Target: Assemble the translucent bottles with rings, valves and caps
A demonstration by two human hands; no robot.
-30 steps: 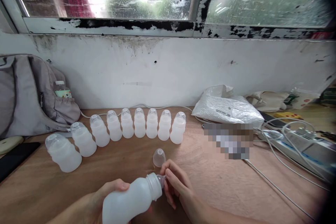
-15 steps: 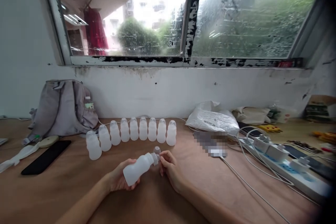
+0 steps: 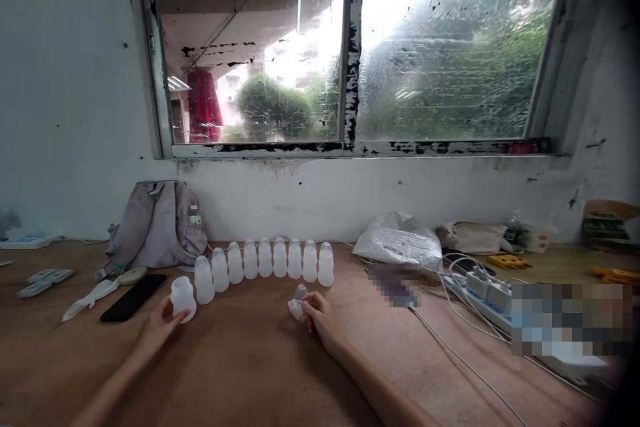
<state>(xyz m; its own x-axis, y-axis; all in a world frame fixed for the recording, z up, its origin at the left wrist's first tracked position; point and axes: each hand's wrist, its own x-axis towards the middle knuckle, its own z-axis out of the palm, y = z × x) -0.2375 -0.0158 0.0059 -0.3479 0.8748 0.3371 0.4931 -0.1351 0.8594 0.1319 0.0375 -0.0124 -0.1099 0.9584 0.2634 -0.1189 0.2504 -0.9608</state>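
My left hand (image 3: pixel 163 321) is wrapped round a frosted white baby bottle (image 3: pixel 183 300) at the left end of the row. This bottle stands upright with its neck uncovered. Several similar baby bottles (image 3: pixel 265 259) with clear domed tops curve away to the right behind it. In the middle, my right hand (image 3: pixel 323 320) pinches a clear bottle cap (image 3: pixel 296 309) between thumb and fingers, tilted over the table. Another clear domed shape shows just behind it; whether it is a separate piece I cannot tell.
A black phone (image 3: pixel 133 298) lies left of my left hand, with a grey backpack (image 3: pixel 160 227) behind. At the right are a silvery plastic bag (image 3: pixel 397 240), white cables (image 3: pixel 465 370) and a power strip (image 3: pixel 500 310). The brown tabletop (image 3: pixel 240 367) runs to the wall.
My left hand has carried the uncovered bottle left, away from my right hand, and set it upright at the row's left end. My right hand keeps the clear cap. The view has shifted.
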